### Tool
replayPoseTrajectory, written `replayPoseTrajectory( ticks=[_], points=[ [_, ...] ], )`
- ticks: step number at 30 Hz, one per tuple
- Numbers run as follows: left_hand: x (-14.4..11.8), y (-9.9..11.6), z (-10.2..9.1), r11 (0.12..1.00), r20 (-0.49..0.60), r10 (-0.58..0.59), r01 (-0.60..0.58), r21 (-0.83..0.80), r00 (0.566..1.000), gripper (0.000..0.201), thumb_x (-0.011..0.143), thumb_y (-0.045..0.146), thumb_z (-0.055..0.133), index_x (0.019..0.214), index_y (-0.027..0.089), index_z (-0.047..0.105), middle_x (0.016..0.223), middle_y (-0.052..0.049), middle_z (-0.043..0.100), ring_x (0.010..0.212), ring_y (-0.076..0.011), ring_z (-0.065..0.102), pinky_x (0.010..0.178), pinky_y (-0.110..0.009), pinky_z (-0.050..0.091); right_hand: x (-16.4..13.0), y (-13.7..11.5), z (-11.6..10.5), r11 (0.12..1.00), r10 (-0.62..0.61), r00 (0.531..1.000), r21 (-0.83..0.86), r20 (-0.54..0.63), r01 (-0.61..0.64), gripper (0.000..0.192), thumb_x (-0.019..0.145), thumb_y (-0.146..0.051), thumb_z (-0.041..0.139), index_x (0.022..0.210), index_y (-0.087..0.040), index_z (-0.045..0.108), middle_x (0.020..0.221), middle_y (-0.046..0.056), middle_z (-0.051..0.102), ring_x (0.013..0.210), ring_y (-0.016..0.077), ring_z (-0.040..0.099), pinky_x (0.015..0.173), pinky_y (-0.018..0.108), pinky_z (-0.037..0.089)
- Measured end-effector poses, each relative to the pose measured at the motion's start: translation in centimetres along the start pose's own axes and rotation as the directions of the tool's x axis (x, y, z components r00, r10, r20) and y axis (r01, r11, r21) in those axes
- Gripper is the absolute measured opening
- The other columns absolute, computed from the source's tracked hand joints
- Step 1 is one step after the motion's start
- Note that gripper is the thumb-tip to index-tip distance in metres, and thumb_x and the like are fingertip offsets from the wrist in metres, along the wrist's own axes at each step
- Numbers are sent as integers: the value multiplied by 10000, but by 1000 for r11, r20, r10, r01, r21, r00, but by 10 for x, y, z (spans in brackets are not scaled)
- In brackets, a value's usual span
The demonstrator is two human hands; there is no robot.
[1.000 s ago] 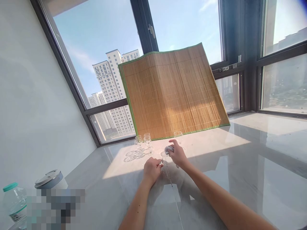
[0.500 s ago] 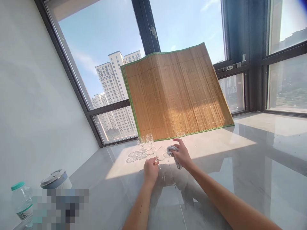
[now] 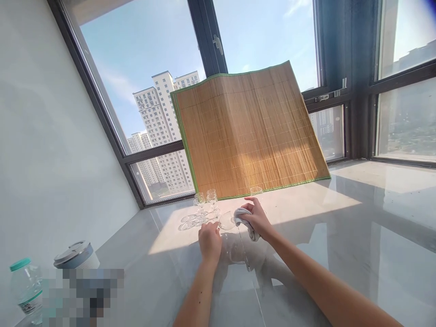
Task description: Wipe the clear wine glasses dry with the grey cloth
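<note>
Glass lies tipped between my hands, above the counter (image 3: 340, 236).
My left hand (image 3: 209, 238) pinches its stem end; the glass (image 3: 226, 222) points right, bowl against the cloth (image 3: 245, 222) bunched in my right hand (image 3: 259, 220).

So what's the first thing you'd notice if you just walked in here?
The big bamboo mat leaning against the window, right in the middle and lit by the sun. Just in front of it, the left hand holds a clear wine glass while the right hand presses a grey cloth to its bowl. More glasses stand in the sunny patch to the left.
</note>
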State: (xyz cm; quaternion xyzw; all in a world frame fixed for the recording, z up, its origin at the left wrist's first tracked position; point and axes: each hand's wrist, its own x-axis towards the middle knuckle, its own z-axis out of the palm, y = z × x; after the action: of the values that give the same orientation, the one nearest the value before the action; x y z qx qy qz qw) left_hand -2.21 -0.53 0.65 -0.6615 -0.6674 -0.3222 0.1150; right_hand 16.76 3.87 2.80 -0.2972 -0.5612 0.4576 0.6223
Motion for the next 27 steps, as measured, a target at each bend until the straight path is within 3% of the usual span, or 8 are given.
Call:
replayPoseTrajectory(
  ticks=[6, 9, 12, 15, 18, 21, 27],
  points=[
    [-1, 1, -1, 999, -10, -6, 7, 54, 1000, 341, 813, 64, 492, 984, 224, 740, 790, -61, 658, 879, -237, 529, 744, -311, 348, 1, -2, -1, 998, -45, 995, 33, -85, 48, 543, 658, -226, 620, 1150, -238, 390, 874, 18, 634, 769, 192, 609, 609, 284, 483],
    [0, 3, 2, 999, -1, 30, -30, 25, 1000, 331, 808, 65, 504, 980, 220, 741, 785, -62, 652, 872, -239, 520, 736, -310, 349, 0, 4, 1, 1000, 15, 1000, -6, 7, -15, 551, 618, -178, 567, 1138, -239, 396, 841, 0, 617, 714, 179, 587, 576, 275, 461],
    [1, 4, 4, 996, 28, 84, -84, -3, 996, 335, 795, 54, 520, 979, 218, 747, 781, -64, 651, 881, -239, 519, 743, -307, 352, 0, 13, 1, 989, 33, 996, -150, 77, -21, 543, 579, -143, 503, 1108, -233, 420, 777, -24, 583, 671, 162, 556, 573, 263, 423],
    [1, 6, 5, 993, 59, 120, -119, -21, 991, 314, 802, 72, 545, 983, 230, 747, 776, -56, 656, 870, -229, 519, 744, -303, 351, 2, 19, -3, 936, -51, 998, -351, -41, 33, 563, 569, -136, 494, 1119, -238, 429, 805, -24, 564, 714, 164, 555, 623, 267, 413],
    [0, 7, 5, 990, 67, 144, -144, -11, 987, 254, 807, 106, 581, 945, 239, 748, 763, -44, 656, 861, -219, 519, 750, -301, 347, 4, 21, -9, 847, -89, 986, -532, -144, -2, 557, 578, -135, 497, 1119, -247, 427, 761, -41, 519, 649, 154, 526, 587, 253, 375],
    [-1, 6, 5, 989, 70, 149, -149, -11, 986, 210, 810, 127, 603, 916, 240, 744, 751, -34, 651, 854, -206, 521, 742, -288, 344, 3, 20, -8, 802, -104, 990, -597, -92, 29, 540, 605, -116, 484, 1124, -250, 418, 758, -37, 549, 638, 152, 535, 586, 245, 360],
    [0, 3, 6, 996, 46, 82, -81, -20, 996, 206, 850, 166, 573, 946, 248, 735, 749, -25, 658, 845, -204, 524, 732, -283, 336, -6, 10, 4, 847, -88, 992, -517, 93, 123, 379, 759, -138, 416, 1120, -251, 445, 832, 2, 654, 653, 155, 543, 614, 259, 364]
  ],
)
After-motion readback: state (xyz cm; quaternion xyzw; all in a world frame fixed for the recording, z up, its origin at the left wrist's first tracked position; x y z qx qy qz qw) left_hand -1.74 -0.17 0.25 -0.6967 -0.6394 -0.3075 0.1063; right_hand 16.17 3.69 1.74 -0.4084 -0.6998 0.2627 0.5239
